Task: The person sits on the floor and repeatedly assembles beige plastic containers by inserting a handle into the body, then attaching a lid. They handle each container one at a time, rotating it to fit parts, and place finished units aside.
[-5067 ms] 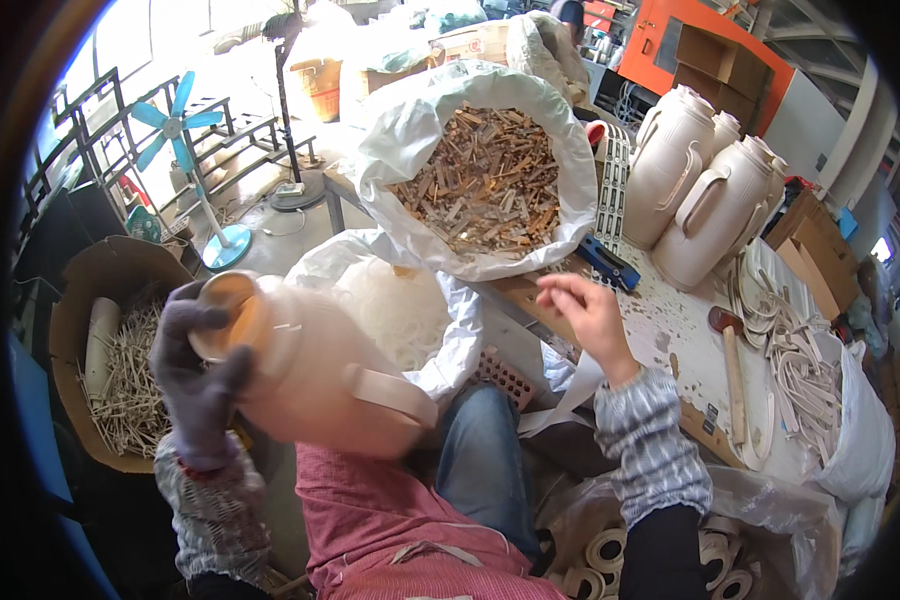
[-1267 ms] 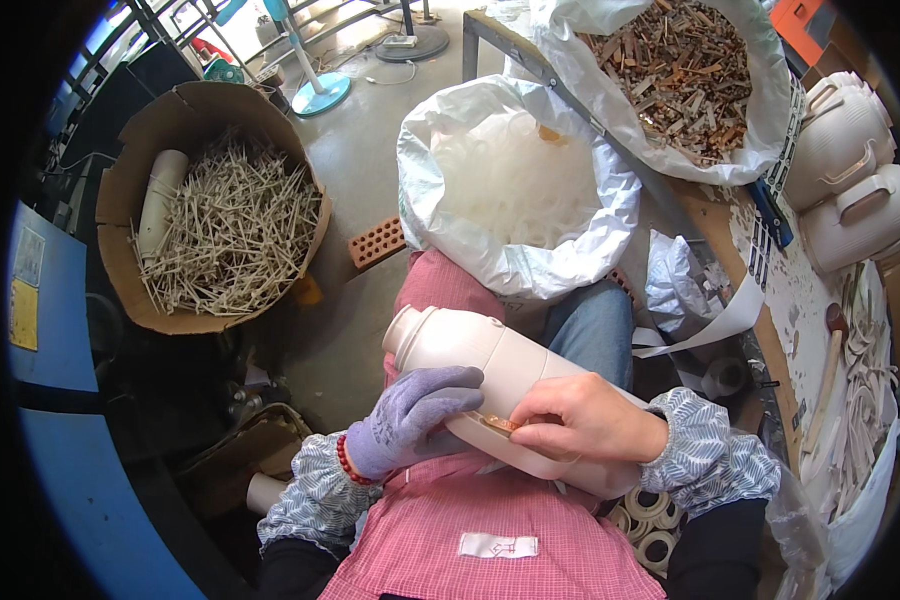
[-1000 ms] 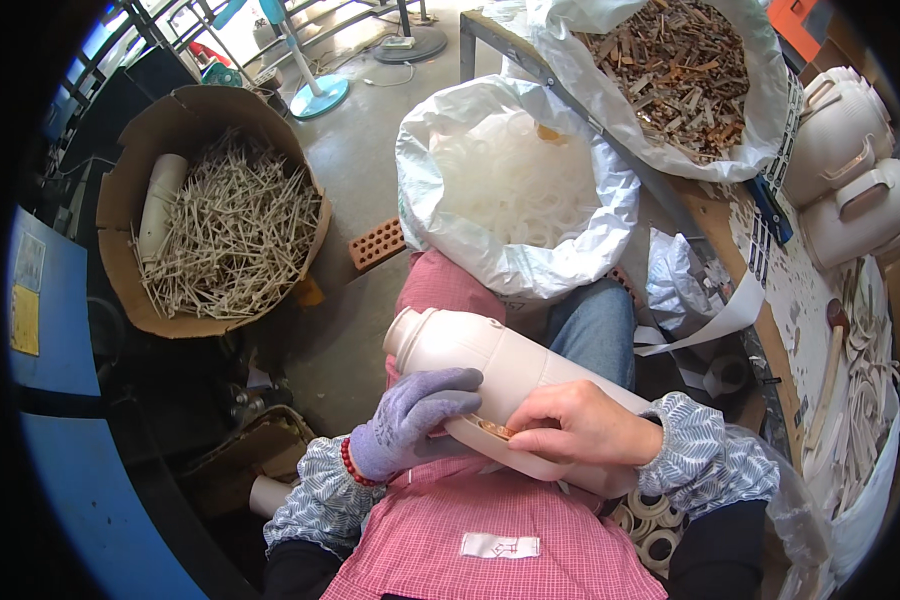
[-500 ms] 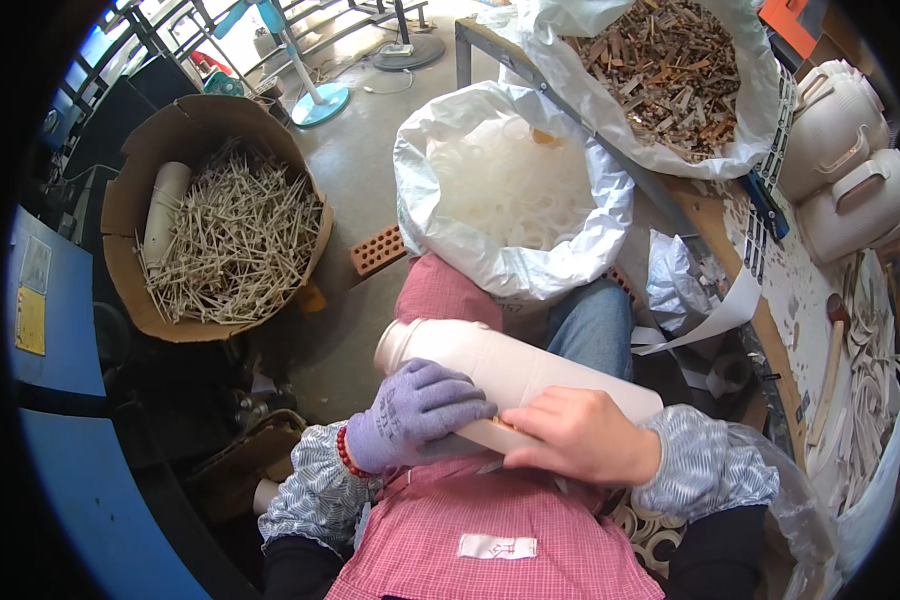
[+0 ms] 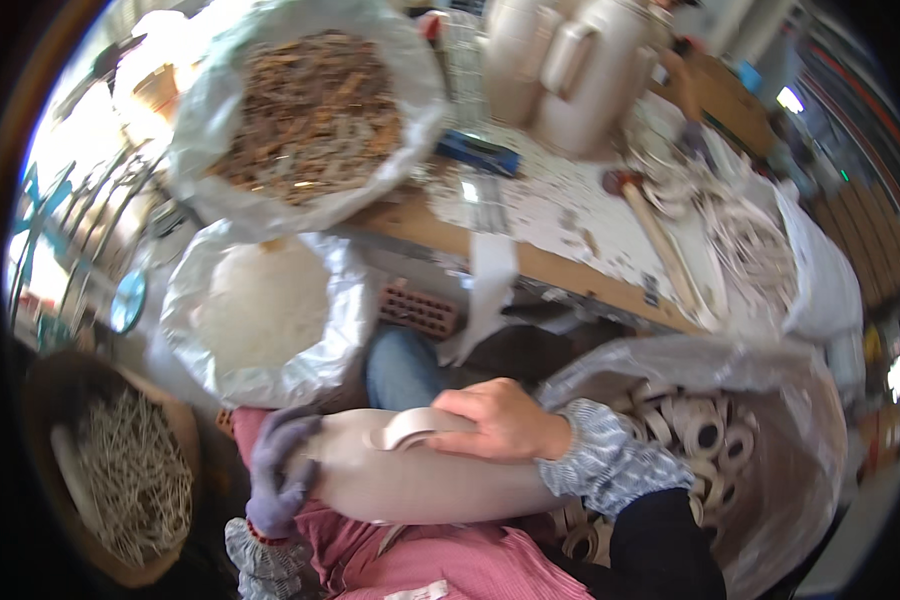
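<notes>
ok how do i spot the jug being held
Find the pink apron at the picture's lower edge. Just above it, a pale jug lies on its side, the gloved left hand at one end and the bare right hand at its handle. The other jugs stand upright on the table.

Jug (image 5: 420, 485): on its side over your lap (image 5: 450, 565)
Carton (image 5: 65, 380): at your left, sticks (image 5: 135, 480) inside, tube (image 5: 75, 475) along its left wall
Lower sack (image 5: 350, 310): beyond the carton, to its right
Brick (image 5: 418, 310): right of that sack, below the counter (image 5: 560, 265)
Strip sack (image 5: 205, 140): at the counter's left end, strips (image 5: 310, 110) inside
Standing jugs (image 5: 595, 80): on the counter's far side
Mallet (image 5: 660, 235): on the counter, nearer you, handle end toward you
Band heap (image 5: 750, 245): just right of the mallet
Ring bag (image 5: 770, 380): at your right, rings (image 5: 680, 420) inside
</notes>
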`<state>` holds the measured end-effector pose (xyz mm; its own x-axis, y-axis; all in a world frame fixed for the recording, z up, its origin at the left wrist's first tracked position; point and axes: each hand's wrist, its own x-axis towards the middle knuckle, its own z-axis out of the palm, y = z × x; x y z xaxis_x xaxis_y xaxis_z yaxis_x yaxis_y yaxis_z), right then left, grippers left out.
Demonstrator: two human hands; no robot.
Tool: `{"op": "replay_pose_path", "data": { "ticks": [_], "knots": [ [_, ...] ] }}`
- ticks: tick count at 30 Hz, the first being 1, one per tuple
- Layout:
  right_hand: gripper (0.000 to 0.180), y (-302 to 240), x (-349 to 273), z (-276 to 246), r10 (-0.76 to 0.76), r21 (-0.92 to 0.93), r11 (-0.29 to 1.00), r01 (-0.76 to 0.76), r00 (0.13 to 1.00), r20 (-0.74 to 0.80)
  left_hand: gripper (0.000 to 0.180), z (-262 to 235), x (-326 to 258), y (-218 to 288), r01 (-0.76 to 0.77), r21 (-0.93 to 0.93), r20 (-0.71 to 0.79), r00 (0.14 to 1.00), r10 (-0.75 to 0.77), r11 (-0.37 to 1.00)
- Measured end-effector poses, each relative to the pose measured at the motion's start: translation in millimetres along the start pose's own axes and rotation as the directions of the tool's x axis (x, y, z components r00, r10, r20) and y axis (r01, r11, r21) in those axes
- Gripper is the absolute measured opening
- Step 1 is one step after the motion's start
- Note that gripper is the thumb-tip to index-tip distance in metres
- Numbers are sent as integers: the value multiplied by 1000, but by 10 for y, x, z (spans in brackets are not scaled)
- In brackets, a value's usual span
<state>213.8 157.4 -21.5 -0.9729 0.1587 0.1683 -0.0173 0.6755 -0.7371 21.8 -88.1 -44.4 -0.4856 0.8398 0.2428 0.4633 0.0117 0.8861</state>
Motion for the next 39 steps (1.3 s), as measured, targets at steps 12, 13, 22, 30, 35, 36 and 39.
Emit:
{"op": "replay_pose_path", "data": {
  "ticks": [12, 13, 22, 30, 35, 36, 39],
  "knots": [
    [27, 2075, -2877, -126, 779, -162, 412, -897, 438, -449, 33, -309, 141, -1848, 488, -141, 33, 872, -488, 861],
    [30, 2296, -3318, 60, 856, -83, 308, -948, 314, -410, 37, -270, 121, -1798, 580, -384, 109, 801, -589, 718],
    [71, 3286, -4428, 1146, 783, -86, -389, -917, -280, -556, 48, 42, 150, -1335, 193, 179, 351, 904, -246, 965],
    [34, 2279, -3292, -66, 700, 147, 600, -787, 427, -572, 39, 90, -317, -971, 343, -101, 50, 939, -339, 934],
    [33, 524, -1463, 77, 339, 321, 889, -326, 941, 15, 43, -133, -578, -1363, 228, -347, -287, 898, -335, 910],
    [34, 248, -1115, 249, 131, 286, 946, -152, 987, 92, 46, -250, -692, -1368, 227, -494, -341, 837, -427, 839],
    [35, 33, -730, 670, -99, 553, 828, -95, 945, 311, 48, -606, -823, -1191, 198, -659, -446, 674, -589, 726]
  ]
}}
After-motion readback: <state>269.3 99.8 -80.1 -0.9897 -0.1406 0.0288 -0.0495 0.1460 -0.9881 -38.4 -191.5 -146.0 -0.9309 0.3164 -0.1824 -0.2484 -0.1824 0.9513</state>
